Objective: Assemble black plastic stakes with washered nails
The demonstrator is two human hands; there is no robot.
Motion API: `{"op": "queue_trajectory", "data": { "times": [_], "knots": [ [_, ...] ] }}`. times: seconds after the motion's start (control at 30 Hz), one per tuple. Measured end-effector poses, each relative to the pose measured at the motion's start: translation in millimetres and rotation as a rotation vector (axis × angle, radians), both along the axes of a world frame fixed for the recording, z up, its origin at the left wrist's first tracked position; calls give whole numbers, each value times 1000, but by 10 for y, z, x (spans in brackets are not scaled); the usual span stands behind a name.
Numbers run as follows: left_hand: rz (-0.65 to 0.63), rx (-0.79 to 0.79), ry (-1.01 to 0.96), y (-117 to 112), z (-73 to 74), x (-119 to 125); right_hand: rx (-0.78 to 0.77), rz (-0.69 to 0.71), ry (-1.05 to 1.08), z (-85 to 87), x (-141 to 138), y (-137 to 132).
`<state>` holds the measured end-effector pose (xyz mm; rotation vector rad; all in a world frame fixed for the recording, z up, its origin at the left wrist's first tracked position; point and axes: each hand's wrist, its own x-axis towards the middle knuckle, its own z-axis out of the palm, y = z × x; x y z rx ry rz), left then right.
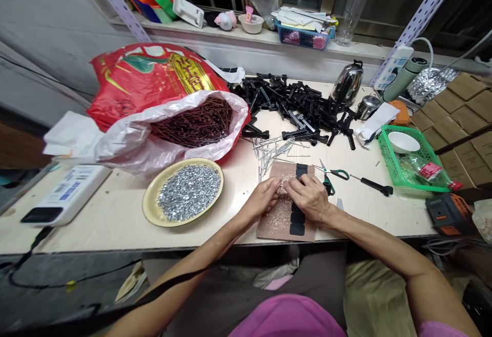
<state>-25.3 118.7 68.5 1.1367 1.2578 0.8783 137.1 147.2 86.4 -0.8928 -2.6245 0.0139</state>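
Observation:
My left hand and my right hand meet over a brown cardboard sheet at the table's front edge. Both have their fingers closed in a pinch, close together; what they hold is too small to make out. A column of black rounded pads runs down the sheet, partly covered by my right hand, and pale specks are scattered beside it. Just beyond lie loose thin metal rods. Green-handled scissors rest to the right of the sheet, partly behind my right hand.
A yellow bowl of small silvery pieces stands left, before a red bag full of brownish rods. Black plastic parts are heaped at the back. One black part with a rod and a green basket lie right.

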Motion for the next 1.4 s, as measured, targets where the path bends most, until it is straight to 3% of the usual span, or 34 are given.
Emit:
{"op": "queue_trajectory", "data": {
  "times": [0.07,0.1,0.23,0.3,0.37,0.5,0.57,0.87,1.07,1.2,1.3,1.4],
  "knots": [
    [-33,-162,-106,-2,13,15,59,28,-39,-12,-2,9],
    [-22,-157,-93,-7,22,22,44,7,-30,-15,-6,13],
    [149,221,214,-41,66,57,-264,-107,122,-9,-35,18],
    [168,313,289,-52,79,71,-356,-112,166,-2,-40,14],
    [156,234,195,-51,78,74,-251,-101,125,-1,-30,7],
    [29,-202,-207,-17,57,49,94,16,-38,-29,27,2],
    [-3,-308,-296,3,52,37,185,36,-66,-52,55,6],
    [58,-329,-291,44,62,76,185,-34,-76,-72,64,-1],
    [-44,-402,-361,67,92,10,207,-64,-36,-38,46,17],
    [-55,-299,-258,53,75,11,161,-49,-61,30,47,15],
    [31,-13,39,26,69,48,99,-37,-56,68,37,1],
    [69,249,336,3,78,78,-160,-101,50,48,17,8]
  ]
}}
